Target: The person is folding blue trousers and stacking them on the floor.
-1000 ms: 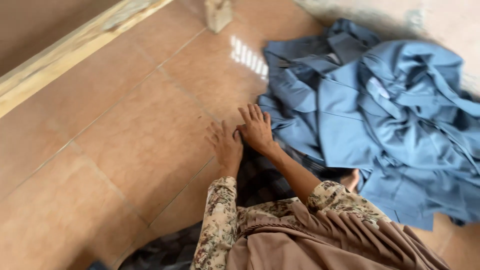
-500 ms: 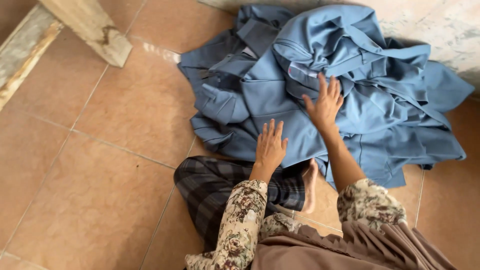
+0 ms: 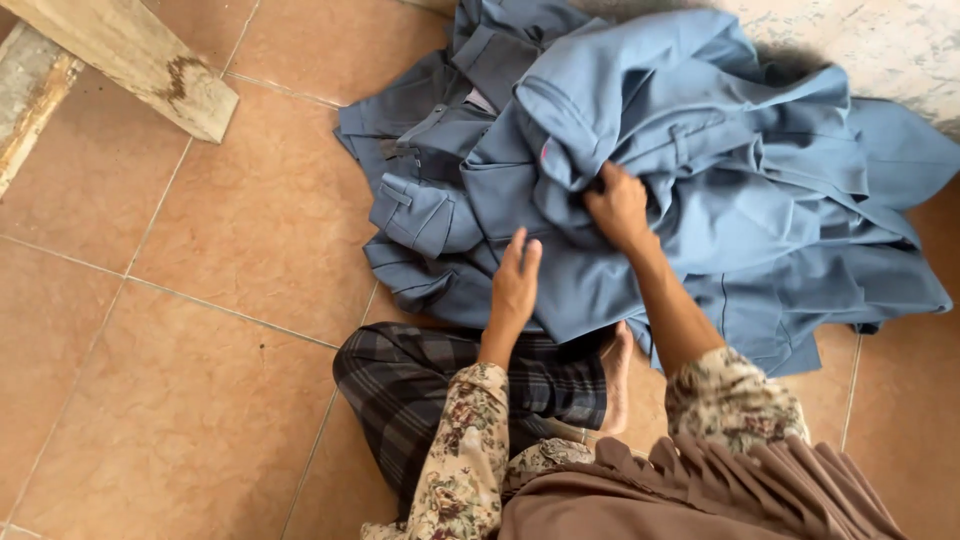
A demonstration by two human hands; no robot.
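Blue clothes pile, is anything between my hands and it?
Nothing visible. The right hand already grips a fold of the blue clothes pile, and the left hand rests on its near edge.

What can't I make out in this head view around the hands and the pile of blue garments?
- Right hand: its fingertips are buried in a fold of the blue garment pile, so the grip is unclear.
- Left hand: the palm faces down on the cloth; whether it pinches anything is hidden.
- How many garments there are: overlapping layers hide it.
- Wooden beam: cut off by the top and left edges.
- Bare foot: partly under the cloth.
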